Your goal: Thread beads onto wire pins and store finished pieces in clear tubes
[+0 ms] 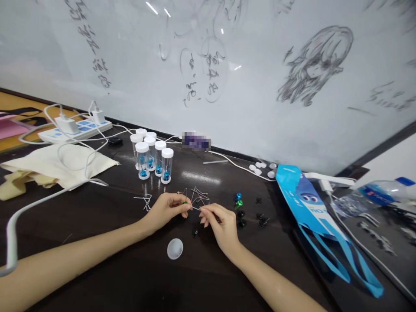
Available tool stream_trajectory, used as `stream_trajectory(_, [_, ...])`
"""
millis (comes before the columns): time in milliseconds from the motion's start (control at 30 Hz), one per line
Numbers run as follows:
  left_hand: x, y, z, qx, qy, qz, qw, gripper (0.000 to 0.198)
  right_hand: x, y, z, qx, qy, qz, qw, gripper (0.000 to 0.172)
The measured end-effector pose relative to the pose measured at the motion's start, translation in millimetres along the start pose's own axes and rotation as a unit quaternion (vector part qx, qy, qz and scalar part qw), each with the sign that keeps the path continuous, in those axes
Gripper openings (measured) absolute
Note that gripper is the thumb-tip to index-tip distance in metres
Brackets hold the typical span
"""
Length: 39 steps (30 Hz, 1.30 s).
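My left hand (170,210) pinches a small green part (185,203) with a thin wire sticking up from it. Fingers of my right hand (221,221) are closed on a thin metal rod (196,209) that reaches toward the left fingertips. Just behind the hands lies a loose pile of thin bent wires (199,197). More bent wires (147,201) are left of my left hand. A small black part (195,233) and a translucent round cup (175,249) sit nearer the front. Blue (238,196) and green (239,203) parts lie right of my right hand.
Several clear tubes with white caps (167,165) stand at the back left. Left of them are a cream cloth bag (61,162) and a power strip (97,128) with cables. To the right lie black parts (262,219), a blue bag (303,199) and a bottle (377,193).
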<state>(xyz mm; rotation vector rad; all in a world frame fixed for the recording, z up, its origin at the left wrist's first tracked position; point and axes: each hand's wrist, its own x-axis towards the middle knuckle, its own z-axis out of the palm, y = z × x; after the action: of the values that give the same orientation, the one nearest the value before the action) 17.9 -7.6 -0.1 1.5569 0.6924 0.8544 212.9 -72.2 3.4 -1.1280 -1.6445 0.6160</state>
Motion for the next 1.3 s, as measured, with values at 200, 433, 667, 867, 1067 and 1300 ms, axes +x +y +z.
stream_trajectory(200, [0.0, 0.7, 0.2, 0.005, -0.008, -0.004, 1.0, 0.016, 0.3, 4.3, 2.2, 0.022, -0.003, 0.029, 0.999, 0.019])
stream_trajectory(433, [0.1, -0.2, 0.1, -0.006, -0.012, -0.009, 1.0, 0.018, 0.9, 6.0, 2.5, 0.023, -0.008, 0.035, 0.999, 0.018])
stream_trajectory(667, [0.5, 1.1, 0.3, -0.02, -0.003, -0.02, 1.0, 0.019, 2.5, 1.3, -0.1, -0.075, 0.022, -0.044, 0.996, 0.014])
stream_trajectory(867, [0.7, 1.0, -0.4, -0.029, -0.01, -0.023, 0.999, 0.019, 0.2, -0.7, 1.1, -0.1, 0.024, -0.086, 0.991, 0.018])
stream_trajectory(1067, [0.1, 1.1, -0.4, -0.026, -0.016, -0.018, 0.999, 0.019, 0.0, -2.3, 0.4, -0.108, 0.016, -0.081, 0.991, 0.019])
stream_trajectory(1300, [0.2, -1.0, 0.3, -0.018, -0.008, -0.006, 1.0, 0.017, -1.1, 0.1, -1.7, -0.093, 0.008, -0.066, 0.993, 0.017])
